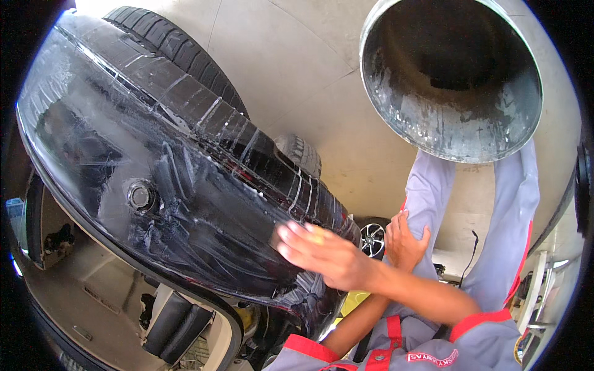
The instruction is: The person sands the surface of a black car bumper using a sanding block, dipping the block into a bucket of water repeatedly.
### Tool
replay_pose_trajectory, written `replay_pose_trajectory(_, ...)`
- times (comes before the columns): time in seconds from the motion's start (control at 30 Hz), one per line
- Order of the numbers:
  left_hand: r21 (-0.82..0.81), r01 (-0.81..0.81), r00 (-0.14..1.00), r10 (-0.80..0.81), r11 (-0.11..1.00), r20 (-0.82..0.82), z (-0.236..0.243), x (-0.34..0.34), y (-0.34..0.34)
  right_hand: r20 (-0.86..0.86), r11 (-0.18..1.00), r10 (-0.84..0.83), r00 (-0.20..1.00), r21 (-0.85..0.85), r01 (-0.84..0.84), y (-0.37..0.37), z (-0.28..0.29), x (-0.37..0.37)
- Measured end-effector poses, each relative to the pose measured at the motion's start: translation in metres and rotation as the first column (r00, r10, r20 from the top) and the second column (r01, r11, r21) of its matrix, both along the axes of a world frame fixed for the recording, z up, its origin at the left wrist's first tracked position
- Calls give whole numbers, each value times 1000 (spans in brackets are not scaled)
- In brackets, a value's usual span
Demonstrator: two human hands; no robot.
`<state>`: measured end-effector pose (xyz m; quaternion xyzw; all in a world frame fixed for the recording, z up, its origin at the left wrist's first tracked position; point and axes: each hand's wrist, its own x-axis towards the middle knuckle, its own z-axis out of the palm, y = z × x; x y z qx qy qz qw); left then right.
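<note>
A black curved car body panel, streaked with whitish wet residue, fills the left side. My right hand presses against its right part, fingers bent over a small yellowish pad-like thing; motion blur hides its exact kind. My right forearm crosses above the left one. My left hand lies on my grey trouser leg, thumb spread away from the fingers, holding nothing. A round dark fitting sits in the panel, left of my right hand.
Behind the panel's far edge stands a black tyre. An open metal drum is at the far right, beyond my legs. The car's opening shows a beige interior at the lower left. A small spoked wheel is beside my left hand.
</note>
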<state>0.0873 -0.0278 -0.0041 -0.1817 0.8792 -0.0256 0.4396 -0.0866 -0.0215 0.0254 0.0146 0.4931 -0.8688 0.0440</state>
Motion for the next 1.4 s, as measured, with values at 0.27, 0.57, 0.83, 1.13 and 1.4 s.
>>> replay_pose_trajectory(0.27,-12,-10,1000,10,1000,26,4,0,1,-9,1000,18,1000,-19,-18,-1,-5,-7)
replay_pose_trajectory(0.57,-13,-11,1000,11,1000,-13,2,9,0,-15,998,-66,998,-5,66,-3,-12,-53)
replay_pose_trajectory(0.83,-13,-25,1000,25,1000,1,4,4,7,-69,996,-35,997,80,40,4,5,-41)
replay_pose_trajectory(1.13,-19,-13,1000,12,1000,-24,3,7,6,26,997,36,999,73,-38,10,16,1)
replay_pose_trajectory(1.4,-19,38,999,-38,999,-36,4,10,2,35,997,-51,998,-54,53,-5,5,40)
